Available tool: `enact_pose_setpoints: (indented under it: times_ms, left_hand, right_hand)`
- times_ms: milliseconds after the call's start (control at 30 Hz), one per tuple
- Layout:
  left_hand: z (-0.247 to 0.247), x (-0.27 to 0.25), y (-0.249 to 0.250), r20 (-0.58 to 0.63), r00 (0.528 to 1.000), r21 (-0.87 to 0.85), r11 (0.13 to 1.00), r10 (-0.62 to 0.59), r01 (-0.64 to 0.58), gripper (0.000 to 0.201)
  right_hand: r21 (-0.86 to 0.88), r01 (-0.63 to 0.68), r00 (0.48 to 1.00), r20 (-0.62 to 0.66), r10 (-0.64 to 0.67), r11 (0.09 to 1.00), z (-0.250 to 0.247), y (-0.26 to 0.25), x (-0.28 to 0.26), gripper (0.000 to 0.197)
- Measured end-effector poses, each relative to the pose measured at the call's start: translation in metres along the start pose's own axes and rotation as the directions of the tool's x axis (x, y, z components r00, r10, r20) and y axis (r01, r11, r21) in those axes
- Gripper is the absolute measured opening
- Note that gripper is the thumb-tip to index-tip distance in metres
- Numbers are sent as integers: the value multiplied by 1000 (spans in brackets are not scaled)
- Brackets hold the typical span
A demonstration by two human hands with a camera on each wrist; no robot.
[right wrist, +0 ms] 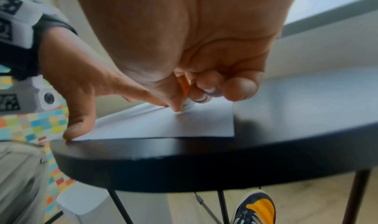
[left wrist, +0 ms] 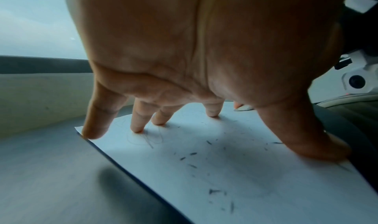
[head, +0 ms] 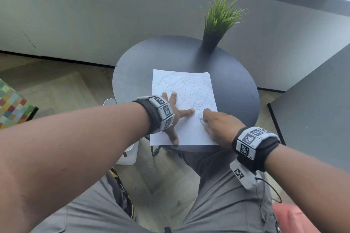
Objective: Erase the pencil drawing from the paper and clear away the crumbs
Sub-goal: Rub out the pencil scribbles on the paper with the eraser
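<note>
A white paper (head: pixel 189 132) covered with grey pencil scribbles (head: pixel 185 87) lies on a round dark table (head: pixel 236 85). My left hand (head: pixel 177 119) is spread flat on the sheet's left side, and its fingertips (left wrist: pixel 137 129) press the paper (left wrist: pixel 225 179) down. Dark eraser crumbs (left wrist: pixel 193 154) lie scattered under that palm. My right hand (head: pixel 205 119) pinches a small white eraser (head: pixel 202 121) against the lower right part of the drawing. In the right wrist view the eraser (right wrist: pixel 189 103) shows between thumb and curled fingers, touching the paper (right wrist: pixel 163 124).
A grass plant in a black pot (head: pixel 217 24) stands at the table's far edge. The paper's near edge reaches the table rim (right wrist: pixel 184 154). A white bin (head: pixel 128 155) sits under the left side, a grey cabinet (head: pixel 312 109) stands to the right, and my shoe (right wrist: pixel 255 208) is below.
</note>
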State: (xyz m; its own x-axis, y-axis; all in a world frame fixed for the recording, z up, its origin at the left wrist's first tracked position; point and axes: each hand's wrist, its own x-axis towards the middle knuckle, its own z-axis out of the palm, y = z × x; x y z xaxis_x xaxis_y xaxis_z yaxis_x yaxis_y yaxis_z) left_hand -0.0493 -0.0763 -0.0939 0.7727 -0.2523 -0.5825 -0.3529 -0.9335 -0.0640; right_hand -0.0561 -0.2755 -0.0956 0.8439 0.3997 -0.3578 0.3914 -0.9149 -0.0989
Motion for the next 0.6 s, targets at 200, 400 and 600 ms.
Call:
enact_pose_setpoints:
  times_ms: [200,400,600]
  left_hand:
    - [7,3,3,-123,986,-8,993,115,-117,110]
    - [14,4,-6,-149,982,8,993,115,-115,111]
    - [6,4,-12,-71,996,-57,997,50,-54,115]
  right_hand:
    - [135,-31,998,49,25,990,-7,1,1,20]
    - [-85,380,924,65,-376,921,16,-25,-20,9]
    - [-116,187,975,-102,-199,976,3,1,7,13]
